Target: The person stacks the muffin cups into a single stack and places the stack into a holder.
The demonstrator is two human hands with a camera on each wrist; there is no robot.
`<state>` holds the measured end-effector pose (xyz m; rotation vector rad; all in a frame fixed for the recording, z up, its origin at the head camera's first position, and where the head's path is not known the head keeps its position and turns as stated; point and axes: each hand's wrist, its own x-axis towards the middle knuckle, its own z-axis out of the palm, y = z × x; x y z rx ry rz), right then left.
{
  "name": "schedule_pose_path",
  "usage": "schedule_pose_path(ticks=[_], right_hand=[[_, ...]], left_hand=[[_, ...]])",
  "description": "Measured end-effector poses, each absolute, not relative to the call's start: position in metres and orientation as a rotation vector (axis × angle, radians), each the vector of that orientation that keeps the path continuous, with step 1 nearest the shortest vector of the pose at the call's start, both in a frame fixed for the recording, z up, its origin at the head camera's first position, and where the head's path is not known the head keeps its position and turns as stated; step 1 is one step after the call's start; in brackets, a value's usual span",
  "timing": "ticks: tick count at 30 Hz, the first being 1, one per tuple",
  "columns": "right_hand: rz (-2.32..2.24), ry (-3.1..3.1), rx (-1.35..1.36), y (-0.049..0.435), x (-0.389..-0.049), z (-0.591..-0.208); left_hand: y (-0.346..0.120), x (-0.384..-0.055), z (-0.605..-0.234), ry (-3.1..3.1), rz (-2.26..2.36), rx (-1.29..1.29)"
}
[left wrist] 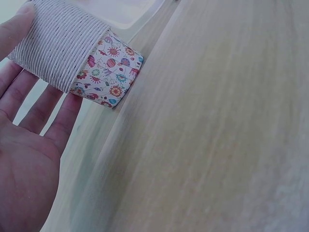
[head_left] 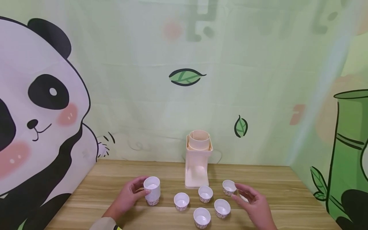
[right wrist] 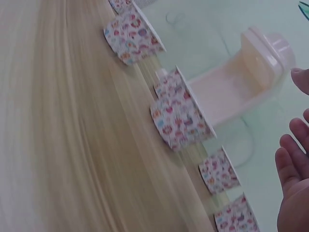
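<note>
The left hand (head_left: pixel 129 195) grips a stack of nested paper cups (head_left: pixel 152 190), left of the loose floral cups (head_left: pixel 181 202) on the table (head_left: pixel 115 174). The right hand (head_left: pixel 256 204), fingers parted, is just beside the rightmost cup (head_left: pixel 228 188); contact is unclear. The cups look light and thin-walled, likely to dent if squeezed: pinch one gently below its rim, and support the stack around its ridged side.

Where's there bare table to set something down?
Bare tabletop: left of the left hand, right of the right hand, and behind the cup stack, left of the pink dispenser. Crowded: between the hands, with loose paper cups.
</note>
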<state>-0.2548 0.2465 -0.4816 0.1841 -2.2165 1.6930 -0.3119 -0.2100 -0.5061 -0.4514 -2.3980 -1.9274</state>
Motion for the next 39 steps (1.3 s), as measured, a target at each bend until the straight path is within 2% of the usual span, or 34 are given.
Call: schedule_pose_path(ticks=[24,39], right_hand=[[1.471,-2.342,-0.171,0.284,-0.26,-0.489],[1.551,-2.448,-0.145,0.295,-0.274,-0.5]], left_hand=[[-0.21,-0.313,-0.507,-2.424,-1.932,-0.412],[-0.209,-0.312,-0.507,-2.411,-1.904,-0.438]])
